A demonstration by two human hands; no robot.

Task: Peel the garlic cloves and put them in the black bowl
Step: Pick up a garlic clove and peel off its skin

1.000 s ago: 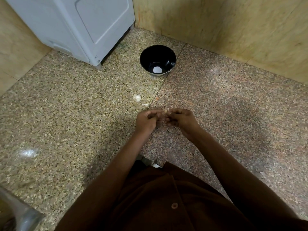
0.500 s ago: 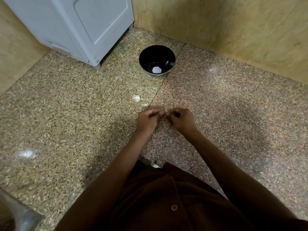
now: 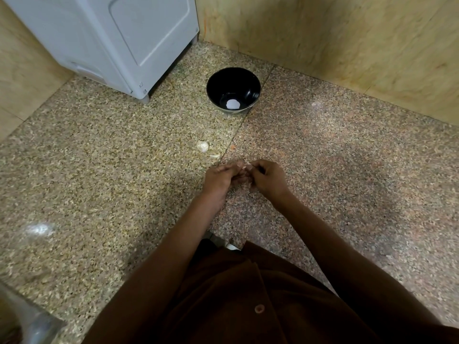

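Note:
My left hand (image 3: pixel 219 178) and my right hand (image 3: pixel 267 178) meet fingertip to fingertip low over the speckled floor, pinching a small garlic clove (image 3: pixel 244 167) between them; only a pale sliver of it shows. The black bowl (image 3: pixel 248 80) stands on the floor farther ahead, with one white peeled piece (image 3: pixel 233 104) at its bottom. Between the bowl and my hands lies an unpeeled garlic piece (image 3: pixel 203 146) with a strip of papery skin (image 3: pixel 214 155) beside it.
A white appliance (image 3: pixel 119 40) stands on feet at the upper left. Tan marble walls (image 3: pixel 347 45) close the corner behind the bowl. A shiny metal object (image 3: pixel 22 319) sits at the bottom left edge. My brown shirt fills the lower middle.
Both hands stay together over the same spot, with the fingers shifting slightly around the clove. The bowl and the garlic on the floor have not moved.

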